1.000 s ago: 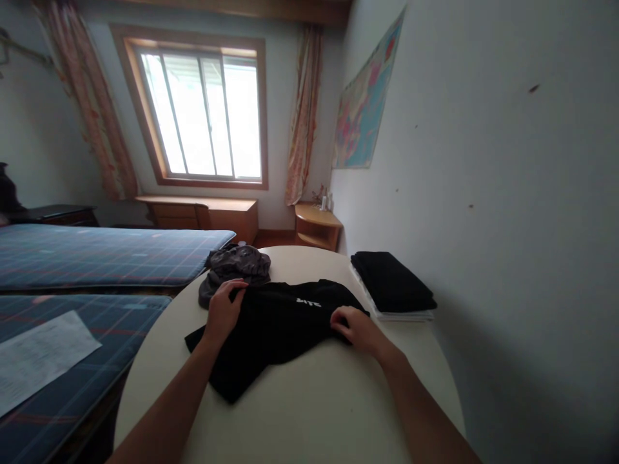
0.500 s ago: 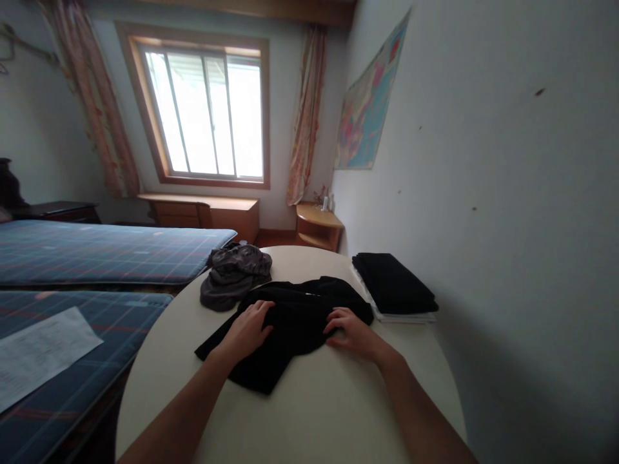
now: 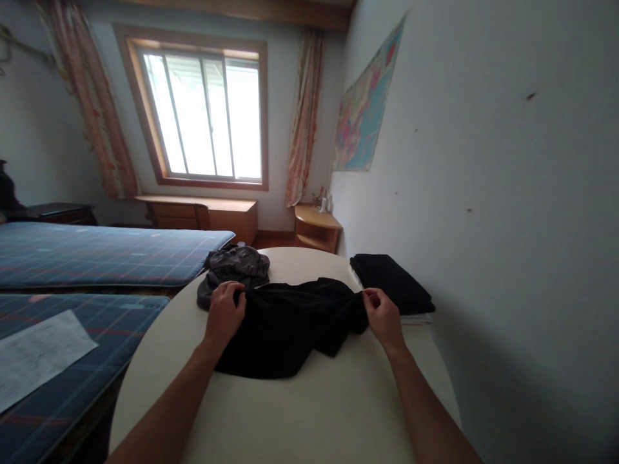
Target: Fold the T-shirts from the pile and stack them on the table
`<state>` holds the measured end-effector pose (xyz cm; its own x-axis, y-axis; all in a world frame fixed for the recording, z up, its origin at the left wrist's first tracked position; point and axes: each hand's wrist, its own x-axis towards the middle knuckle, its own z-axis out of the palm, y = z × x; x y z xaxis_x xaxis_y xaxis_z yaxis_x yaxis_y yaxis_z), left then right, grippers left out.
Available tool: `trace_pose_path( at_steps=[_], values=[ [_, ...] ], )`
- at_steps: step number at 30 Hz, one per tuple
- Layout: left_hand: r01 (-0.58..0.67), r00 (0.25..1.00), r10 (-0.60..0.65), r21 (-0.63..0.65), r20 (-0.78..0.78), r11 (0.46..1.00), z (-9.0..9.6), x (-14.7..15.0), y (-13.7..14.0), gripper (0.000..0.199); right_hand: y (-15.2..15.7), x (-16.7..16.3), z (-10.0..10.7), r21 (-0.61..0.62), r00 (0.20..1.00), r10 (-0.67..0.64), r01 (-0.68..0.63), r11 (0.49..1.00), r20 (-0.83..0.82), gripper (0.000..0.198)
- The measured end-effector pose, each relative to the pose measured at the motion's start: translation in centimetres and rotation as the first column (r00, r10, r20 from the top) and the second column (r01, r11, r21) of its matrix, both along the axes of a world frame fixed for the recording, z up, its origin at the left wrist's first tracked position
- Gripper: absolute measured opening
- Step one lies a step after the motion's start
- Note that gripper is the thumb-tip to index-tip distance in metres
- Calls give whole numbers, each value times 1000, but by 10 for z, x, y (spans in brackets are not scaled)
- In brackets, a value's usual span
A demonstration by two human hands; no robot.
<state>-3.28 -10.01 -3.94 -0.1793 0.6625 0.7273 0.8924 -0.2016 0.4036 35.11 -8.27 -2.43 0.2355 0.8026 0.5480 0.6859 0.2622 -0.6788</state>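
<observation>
My left hand [image 3: 226, 314] is curled, thumb and fingers nearly meeting, and looks to have a pinch of the soft black cloth garment [image 3: 285, 332] near its far corner; my right hand [image 3: 383, 316] is pinched thumb to fingertips on the opposite edge. The garment lies between them, spilling towards me over the smooth, cream, round table [image 3: 314, 419], creased and lopsided. Light stuff, I reckon: limp, thin, nothing to break, apt to slide, quick to crumple if pushed. So corners and edges are the holds, two pinches well apart, not a fistful from the middle. Just beyond my left fingers, a rumpled dark grey cloth bundle [image 3: 236, 265]; beside my right, a folded black cloth stack [image 3: 393, 283] over thin white layers [image 3: 418, 319].
</observation>
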Motion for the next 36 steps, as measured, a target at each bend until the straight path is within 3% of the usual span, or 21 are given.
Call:
trace_pose_path(
  at_steps=[3,5,6,8,10,12,15,19,22,25,27,29,32,36],
  values=[
    [106,991,-107,-19,-84,994,7,27,-15,16,-1,-5,-4,-148,998,57,-60,987,-25,33],
    [227,963,-242,-132,-117,965,10,45,-28,14,-2,-11,-8,-166,982,186,-190,968,-36,36],
    [324,927,-354,-215,-124,921,10,52,-35,16,-3,-14,-9,-170,966,257,-258,951,-28,39],
    [494,815,-569,-379,-111,782,9,64,-45,28,-5,-19,-13,-197,933,359,-350,916,11,46],
    [568,722,-686,-488,-90,662,6,69,-50,44,-6,-21,-15,-231,920,384,-358,905,81,50],
    [565,701,-707,-533,-93,630,2,70,-50,39,-6,-22,-14,-223,920,369,-335,915,132,44],
    [538,719,-687,-543,-106,645,-1,67,-43,7,-5,-19,-7,-113,954,293,-285,952,63,36],
    [500,787,-613,-505,-75,704,0,60,-36,11,0,-12,-1,23,966,163,-162,987,-199,44],
    [534,772,-634,-492,-49,688,-1,57,-38,32,5,-12,-8,15,933,237,-242,970,-270,56],
    [538,746,-660,-503,-89,676,-6,59,-40,48,4,-20,-21,-48,908,396,-405,913,-135,74],
    [512,755,-644,-502,-124,697,-10,62,-40,37,0,-26,-28,-118,889,458,-456,882,-13,77],
    [499,758,-635,-494,-149,712,-13,66,-39,22,-4,-31,-31,-160,876,476,-460,873,76,67],
    [506,752,-638,-475,-165,720,-12,68,-38,7,-7,-34,-30,-160,893,421,-398,903,158,55],
    [498,778,-614,-464,-134,733,0,67,-41,11,-13,-22,-23,-155,937,259,-227,962,234,49]
  ],
)
